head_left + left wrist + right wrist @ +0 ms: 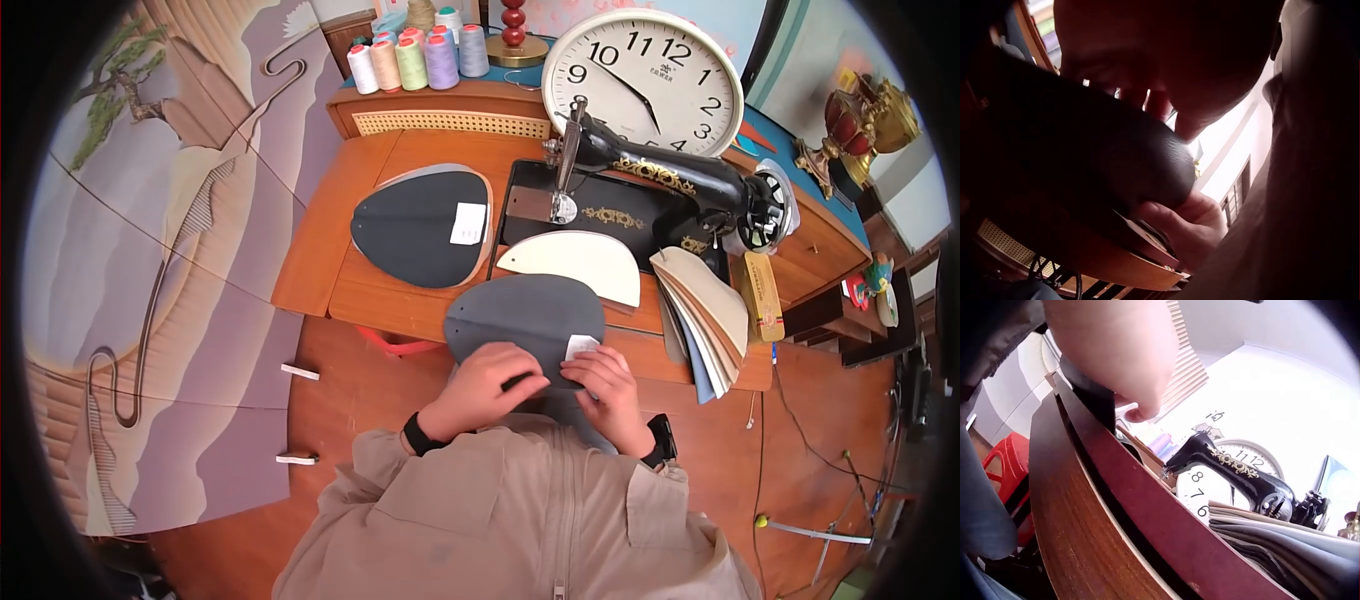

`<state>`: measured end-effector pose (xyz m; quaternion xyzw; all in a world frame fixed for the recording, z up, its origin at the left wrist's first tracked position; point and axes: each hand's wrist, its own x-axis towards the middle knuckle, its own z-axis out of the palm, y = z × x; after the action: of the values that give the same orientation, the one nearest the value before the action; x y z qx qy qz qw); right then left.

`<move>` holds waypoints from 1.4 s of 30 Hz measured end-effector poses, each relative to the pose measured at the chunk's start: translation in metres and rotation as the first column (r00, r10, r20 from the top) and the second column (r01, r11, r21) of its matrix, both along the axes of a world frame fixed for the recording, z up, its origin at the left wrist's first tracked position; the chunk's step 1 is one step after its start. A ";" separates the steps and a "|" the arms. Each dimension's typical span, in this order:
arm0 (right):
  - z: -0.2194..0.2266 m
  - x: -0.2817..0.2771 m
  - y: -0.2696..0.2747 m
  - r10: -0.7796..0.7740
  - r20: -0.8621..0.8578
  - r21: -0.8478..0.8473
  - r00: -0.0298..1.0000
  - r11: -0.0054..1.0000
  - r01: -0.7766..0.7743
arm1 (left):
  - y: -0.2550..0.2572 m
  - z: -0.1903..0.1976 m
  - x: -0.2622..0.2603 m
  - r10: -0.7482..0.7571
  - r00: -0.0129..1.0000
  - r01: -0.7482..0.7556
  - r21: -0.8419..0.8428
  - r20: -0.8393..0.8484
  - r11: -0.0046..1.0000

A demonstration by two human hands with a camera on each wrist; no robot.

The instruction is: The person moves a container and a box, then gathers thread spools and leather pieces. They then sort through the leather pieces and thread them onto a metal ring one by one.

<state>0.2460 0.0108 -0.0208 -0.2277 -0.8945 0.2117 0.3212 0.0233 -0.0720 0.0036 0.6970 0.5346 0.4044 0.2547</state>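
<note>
A dark grey rounded piece (520, 312) with a white label (580, 347) lies at the table's front edge. At its near edge my left hand (488, 388) grips it with bent fingers. My right hand (612, 396) holds the same edge beside the label; in the left wrist view the right hand's thumb and fingers (1188, 226) pinch the piece's rounded end (1169, 165). Farther left lies a similar dark piece (415, 228) with its own label. A cream half-round piece (580, 262) lies just behind the held one.
A black sewing machine (650, 165) stands behind, with a white clock (640, 75) leaning at its back. Thread spools (412, 62) stand at the back left. Fanned pieces (712, 305) and a yellow box (763, 300) lie to the right. A red stool (1013, 465) is below the table.
</note>
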 end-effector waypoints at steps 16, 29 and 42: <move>-0.014 -0.012 0.039 -0.477 -0.035 -0.497 0.878 0.770 0.399 | 0.007 -0.038 -0.031 0.610 0.772 -0.589 0.158 -0.178 0.792; -0.023 -0.004 0.036 -0.473 -0.038 -0.485 0.880 0.779 0.398 | 0.017 -0.020 -0.034 0.411 0.911 -0.404 -0.145 0.027 0.903; -0.010 0.005 0.072 -0.543 -0.352 -0.818 0.762 0.574 0.030 | 0.092 -0.012 -0.033 0.304 0.814 -0.230 -0.207 0.495 0.951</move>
<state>0.2513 0.0829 -0.0312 -0.4180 -0.5214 0.5731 0.4744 -0.0096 0.0200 -0.0082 0.4600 0.5647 0.5717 0.3777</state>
